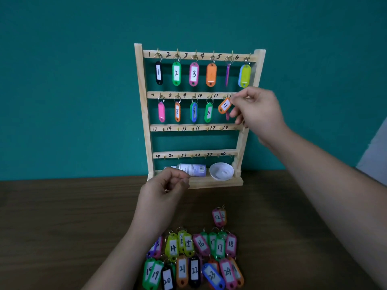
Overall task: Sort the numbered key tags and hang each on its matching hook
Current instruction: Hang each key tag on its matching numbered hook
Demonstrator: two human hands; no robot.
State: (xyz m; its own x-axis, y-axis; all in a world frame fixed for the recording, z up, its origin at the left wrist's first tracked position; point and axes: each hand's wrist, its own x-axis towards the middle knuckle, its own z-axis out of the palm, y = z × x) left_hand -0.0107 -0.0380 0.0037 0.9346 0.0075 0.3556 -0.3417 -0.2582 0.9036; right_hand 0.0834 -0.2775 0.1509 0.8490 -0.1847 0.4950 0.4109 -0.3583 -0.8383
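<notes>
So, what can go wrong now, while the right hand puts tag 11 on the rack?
The orange tag 11 sits tilted in the right hand, so its ring may miss the hook and drop. The hand may also knock tag 10 beside it. The rack looks light and may tip.

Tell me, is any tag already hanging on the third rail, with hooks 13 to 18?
No, the third rail has only bare hooks, while tags 14 to 18 lie on the table.

Head-worn wide-angle view, forward and down, close on wooden rack (144, 105) and table (62, 227).
</notes>
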